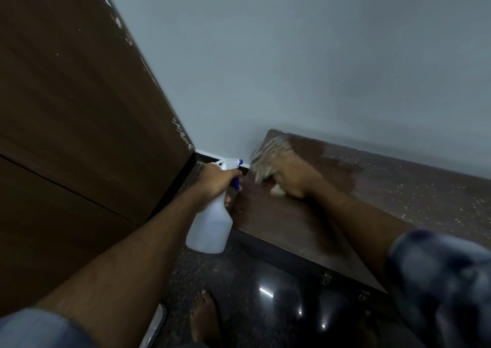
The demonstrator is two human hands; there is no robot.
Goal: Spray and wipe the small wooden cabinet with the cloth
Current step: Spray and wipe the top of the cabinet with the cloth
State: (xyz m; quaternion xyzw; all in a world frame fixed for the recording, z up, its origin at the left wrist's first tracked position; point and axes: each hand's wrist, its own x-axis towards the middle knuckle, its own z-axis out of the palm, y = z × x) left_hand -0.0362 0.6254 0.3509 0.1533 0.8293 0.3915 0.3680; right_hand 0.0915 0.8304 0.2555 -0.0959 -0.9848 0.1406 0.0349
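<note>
A low wooden cabinet stands against the wall at the right, its brown top dusty and speckled toward the right. My right hand is shut on a pale cloth, blurred with motion, pressed on the cabinet's far left corner. Beside the cabinet's left edge, my left hand grips the neck of a white spray bottle with a blue trigger and nozzle. The bottle hangs upright above the floor.
A tall dark wooden door or wardrobe panel fills the left side. A plain grey wall rises behind the cabinet. The floor is dark and glossy, and a bare foot rests on it below.
</note>
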